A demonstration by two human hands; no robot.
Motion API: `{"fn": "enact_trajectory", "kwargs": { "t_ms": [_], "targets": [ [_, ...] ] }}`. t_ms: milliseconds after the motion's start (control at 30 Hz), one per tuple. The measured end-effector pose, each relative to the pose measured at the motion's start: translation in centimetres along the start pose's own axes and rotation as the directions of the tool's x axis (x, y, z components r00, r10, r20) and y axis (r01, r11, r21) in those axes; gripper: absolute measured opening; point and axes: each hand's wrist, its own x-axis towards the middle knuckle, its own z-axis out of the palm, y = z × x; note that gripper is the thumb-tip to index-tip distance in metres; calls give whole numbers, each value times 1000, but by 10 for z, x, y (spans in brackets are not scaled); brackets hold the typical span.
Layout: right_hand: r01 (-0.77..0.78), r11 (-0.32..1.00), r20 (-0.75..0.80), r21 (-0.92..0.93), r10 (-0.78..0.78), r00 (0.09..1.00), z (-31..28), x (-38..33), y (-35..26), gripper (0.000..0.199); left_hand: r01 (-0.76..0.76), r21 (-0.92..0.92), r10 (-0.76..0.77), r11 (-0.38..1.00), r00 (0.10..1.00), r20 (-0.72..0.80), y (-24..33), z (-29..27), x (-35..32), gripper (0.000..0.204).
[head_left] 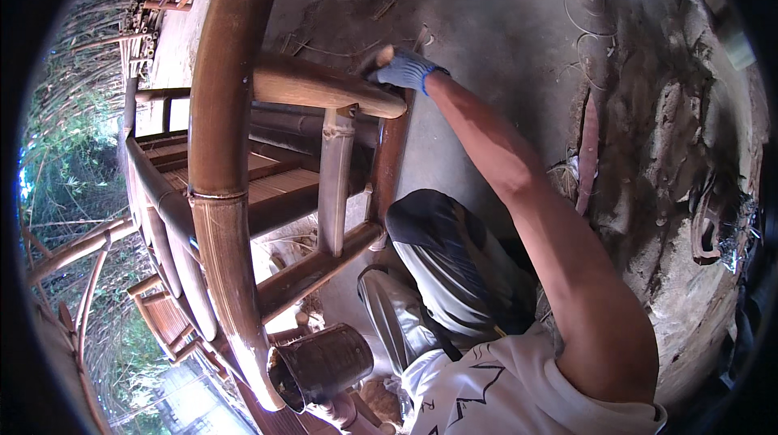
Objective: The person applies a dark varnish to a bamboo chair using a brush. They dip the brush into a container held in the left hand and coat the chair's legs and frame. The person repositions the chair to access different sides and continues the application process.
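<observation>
A brown, glossy bamboo chair frame (pixel 219 111) stands in front of me, its thick post rising on the left. My right arm reaches far forward. My right hand (pixel 403 70), in a blue-grey knitted glove, is closed beside the far end of the chair's upper rail (pixel 324 85). A pale, blunt tip (pixel 385 54) shows at its fingers; what it belongs to, I cannot make out. Low in the view, a dark, stained can (pixel 328 362) lies tilted with its mouth toward the post's lower end. My left hand (pixel 339 412) is under the can, gripping it, partly hidden.
A slatted bamboo seat (pixel 271 164) lies behind the post. Below the rail are an upright (pixel 334 184) and a lower crossbar (pixel 324 269). My bent knees are close to the frame. A rough earthen wall (pixel 673 151) runs along the right. More bamboo furniture (pixel 166 321) stands at left.
</observation>
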Motion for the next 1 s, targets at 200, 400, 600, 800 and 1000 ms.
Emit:
{"fn": "enact_trajectory", "kwargs": {
  "t_ms": [200,400,600,800,1000],
  "targets": [
    [-54,989,-161,134,76,984,36,-93,75,15,10,-66,-10,998,1000,0,-12,-17,-12,74],
    [644,669,-4,-370,-695,719,82,-134,23,12,-34,-224,44,974,998,39,-19,-15,-16,74],
    [601,526,138,-602,-673,727,56,-121,-39,26,-18,-199,21,980,1000,10,-27,-27,-26,82],
    [632,273,292,-725,-710,641,20,-151,-89,31,7,-65,-7,998,1000,3,-91,-97,-42,103],
    [665,571,-77,-482,-784,617,13,-176,-168,30,171,55,-170,984,985,-23,-70,-81,-38,136]
  ]
}}
